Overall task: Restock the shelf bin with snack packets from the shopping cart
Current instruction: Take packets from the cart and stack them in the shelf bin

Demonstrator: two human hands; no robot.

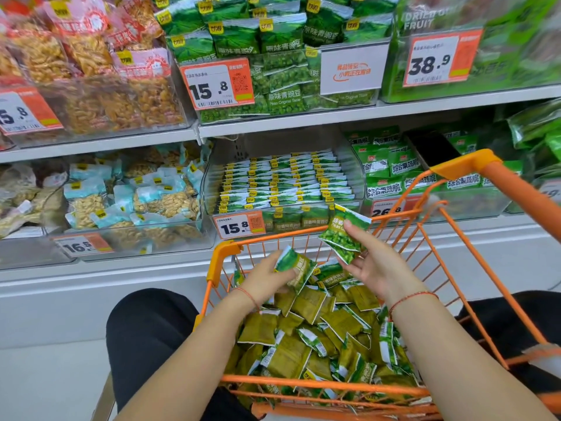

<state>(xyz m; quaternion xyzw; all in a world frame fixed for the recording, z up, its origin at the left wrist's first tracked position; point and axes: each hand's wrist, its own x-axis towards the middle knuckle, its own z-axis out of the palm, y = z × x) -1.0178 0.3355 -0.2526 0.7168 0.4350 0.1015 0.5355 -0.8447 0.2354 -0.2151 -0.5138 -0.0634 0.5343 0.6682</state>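
Now both hands work over the shopping cart (pixel 334 229). Left hand (pixel 267 278) pinches one snack packet (pixel 296 265) off the heap; right hand (pixel 376 262) holds a small gathered stack (pixel 344 235), likely batching before loading the shelf bin (pixel 209 183), its rows upright.

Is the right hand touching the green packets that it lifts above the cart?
Touching. The head view shows the right hand with thumb and fingers pinching the green packets, no gap between them, above the orange cart.
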